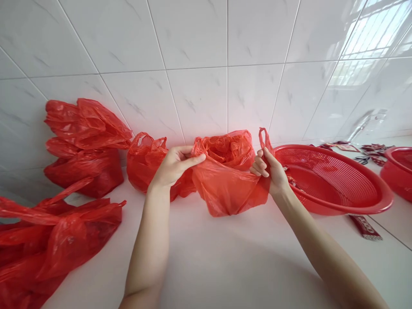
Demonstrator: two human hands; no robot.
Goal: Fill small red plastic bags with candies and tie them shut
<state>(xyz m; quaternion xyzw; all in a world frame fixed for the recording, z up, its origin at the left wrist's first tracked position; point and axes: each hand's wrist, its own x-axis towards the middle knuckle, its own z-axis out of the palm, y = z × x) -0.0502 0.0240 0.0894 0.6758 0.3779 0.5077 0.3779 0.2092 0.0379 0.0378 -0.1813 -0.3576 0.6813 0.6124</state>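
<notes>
A red plastic bag (pixel 225 184) hangs a little above the white counter (pixel 209 257), stretched between both my hands. My left hand (pixel 175 165) pinches the bag's left edge near the top, fingers closed on the plastic. My right hand (pixel 270 171) grips the right edge, and one bag handle (pixel 264 139) sticks up above its fingers. The bag's mouth faces up and looks crumpled behind the front panel.
Several filled red bags lie at the left: one (pixel 146 161) behind my left hand, one (pixel 83 146) against the tiled wall, one (pixel 48 240) at the near left. A red perforated basket (pixel 334 180) sits right, a second basket (pixel 397 167) beyond, with small red packets (pixel 365 226) nearby.
</notes>
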